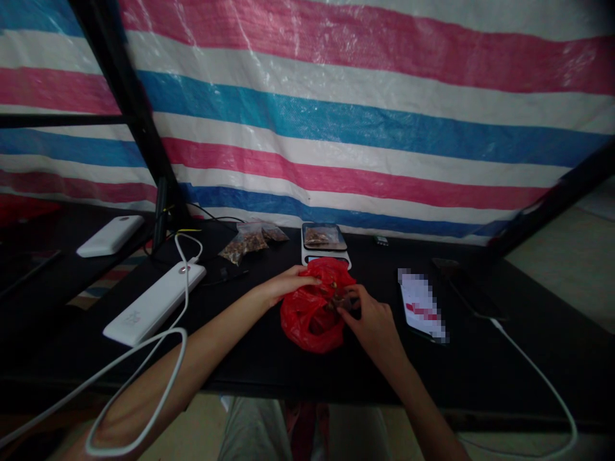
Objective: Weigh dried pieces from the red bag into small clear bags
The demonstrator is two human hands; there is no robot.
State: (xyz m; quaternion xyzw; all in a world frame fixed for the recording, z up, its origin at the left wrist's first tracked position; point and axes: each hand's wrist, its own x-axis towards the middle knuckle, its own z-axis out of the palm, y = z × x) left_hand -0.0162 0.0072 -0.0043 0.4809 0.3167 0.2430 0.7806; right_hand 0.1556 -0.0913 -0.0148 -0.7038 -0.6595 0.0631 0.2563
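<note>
A red plastic bag [312, 320] sits open on the black table in front of me. My left hand [291, 283] is closed on the bag's upper left edge. At its right side, my right hand [369, 314] pinches something small and brownish at the bag's mouth; its kind is too dim to tell. Just behind the bag stands a white kitchen scale [304, 255], its front partly covered by the red plastic. On its dark plate lies a small clear bag of brown bits [319, 237]. More small clear bags of brown pieces [247, 242] lie to the left of the scale.
Left of me lie a white power bank [154, 304] and a looping white cable [185, 339] that passes over my left forearm. A phone with a lit screen [421, 307] and a dark phone [471, 291] on a cable lie to the right. A striped sheet [336, 115] hangs behind.
</note>
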